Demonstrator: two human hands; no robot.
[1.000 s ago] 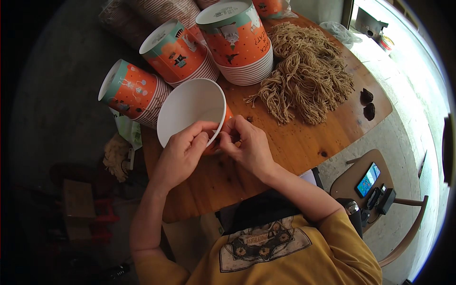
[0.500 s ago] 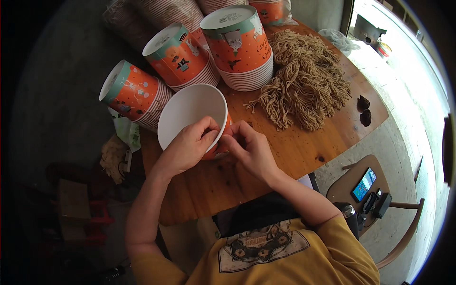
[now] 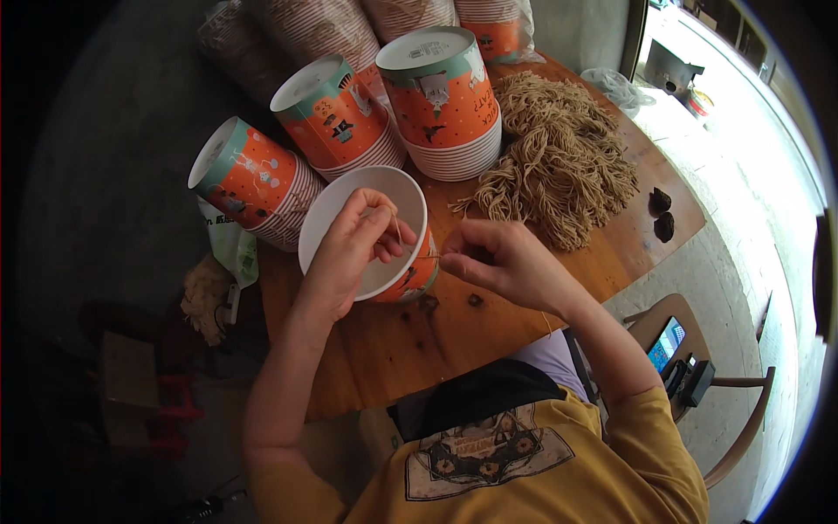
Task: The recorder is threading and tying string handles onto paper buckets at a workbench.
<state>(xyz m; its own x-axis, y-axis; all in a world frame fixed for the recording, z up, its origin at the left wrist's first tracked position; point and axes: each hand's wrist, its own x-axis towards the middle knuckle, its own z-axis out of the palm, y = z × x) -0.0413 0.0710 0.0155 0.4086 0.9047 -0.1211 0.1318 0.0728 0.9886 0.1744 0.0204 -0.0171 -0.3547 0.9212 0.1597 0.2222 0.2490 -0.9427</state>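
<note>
The open bucket stands near the middle of the wooden surface, tilted slightly, with its white interior facing up and its printed orange wall visible on the right side. The left hand is positioned over the mouth of the bucket. Its thumb and index finger are pinched together on a thin tan cord, while the remaining fingers are curled loosely inside the rim. The right hand is located outside the bucket, to the right of the rim. Its thumb and index finger are pressed together on a section of cord that extends across to the bucket's upper wall. The exact point at which the cord meets the wall is too small to tell.

Three inverted bucket stacks are arranged behind the open bucket: a left stack, a middle stack and a right stack. Each shows an orange and teal wall with white rims nested below. Plastic-wrapped stacks stand at the rear. A heap of tan cords lies on the surface immediately right of the right stack. Two small dark objects lie near the right edge. A chair beyond that edge carries a phone and a black case.
</note>
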